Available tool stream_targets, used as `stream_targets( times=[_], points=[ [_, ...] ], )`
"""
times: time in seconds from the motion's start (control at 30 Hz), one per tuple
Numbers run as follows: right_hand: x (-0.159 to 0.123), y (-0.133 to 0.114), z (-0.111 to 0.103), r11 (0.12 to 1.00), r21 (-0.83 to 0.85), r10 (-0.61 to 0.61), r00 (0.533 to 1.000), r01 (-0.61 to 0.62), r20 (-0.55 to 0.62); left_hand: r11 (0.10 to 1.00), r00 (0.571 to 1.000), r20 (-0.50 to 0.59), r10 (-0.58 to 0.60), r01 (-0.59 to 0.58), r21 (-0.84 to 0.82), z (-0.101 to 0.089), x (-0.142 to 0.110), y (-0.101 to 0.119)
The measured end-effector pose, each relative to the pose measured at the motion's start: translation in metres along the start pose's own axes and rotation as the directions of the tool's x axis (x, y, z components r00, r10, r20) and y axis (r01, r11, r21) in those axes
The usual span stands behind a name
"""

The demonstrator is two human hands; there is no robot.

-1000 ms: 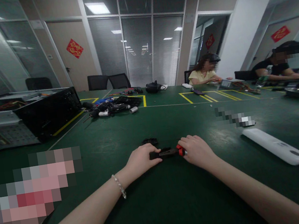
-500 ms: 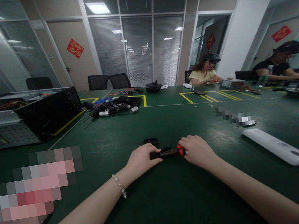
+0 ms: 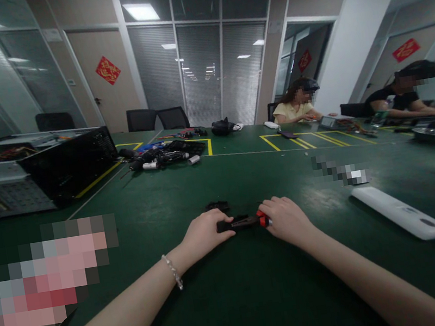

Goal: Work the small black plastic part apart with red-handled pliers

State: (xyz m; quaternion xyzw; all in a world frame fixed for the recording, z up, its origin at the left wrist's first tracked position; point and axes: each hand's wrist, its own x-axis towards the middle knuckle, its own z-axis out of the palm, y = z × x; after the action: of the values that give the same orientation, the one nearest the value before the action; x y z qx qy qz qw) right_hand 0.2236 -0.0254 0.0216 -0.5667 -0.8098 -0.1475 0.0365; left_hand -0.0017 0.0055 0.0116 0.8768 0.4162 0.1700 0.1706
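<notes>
My right hand (image 3: 286, 218) is wrapped round the red handles of a pair of pliers (image 3: 247, 222), whose dark jaws point left. My left hand (image 3: 207, 228) pinches a small black part (image 3: 223, 226) between thumb and fingers, and the plier jaws reach onto it. The part's exact kind is too dark to make out. Just beyond my left hand, another small black piece (image 3: 218, 206) lies on the green table (image 3: 239, 302).
A white power strip (image 3: 401, 212) lies at the right. An open computer case (image 3: 37, 172) stands at the left, near a blurred-out item. Farther back sit a power drill (image 3: 146, 159), cables and batteries. Co-workers (image 3: 295, 109) sit at the far right.
The view has shifted very slightly. The plier jaws look a little more closed and turned on the black part; both hands stay almost in the same place.
</notes>
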Motion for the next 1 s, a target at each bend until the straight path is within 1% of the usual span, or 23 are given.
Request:
stream_targets(
  times=[0.3,0.53,1.0],
  points=[
    [-0.0003,0.0001,0.0026,1.0,0.015,-0.003,1.0,0.003,-0.008,1.0,1.0,0.019,-0.014,0.013,0.009,0.001,0.0007,0.0008],
    [-0.0009,0.0022,0.0038,1.0,0.011,-0.001,1.0,0.001,-0.021,1.0,1.0,0.008,0.001,-0.001,0.006,0.0007,0.0006,-0.0009],
    [-0.001,0.0022,0.0037,1.0,0.008,-0.003,1.0,0.003,-0.006,1.0,1.0,0.015,-0.01,0.01,0.002,0.0006,0.0003,-0.0001]
  ],
)
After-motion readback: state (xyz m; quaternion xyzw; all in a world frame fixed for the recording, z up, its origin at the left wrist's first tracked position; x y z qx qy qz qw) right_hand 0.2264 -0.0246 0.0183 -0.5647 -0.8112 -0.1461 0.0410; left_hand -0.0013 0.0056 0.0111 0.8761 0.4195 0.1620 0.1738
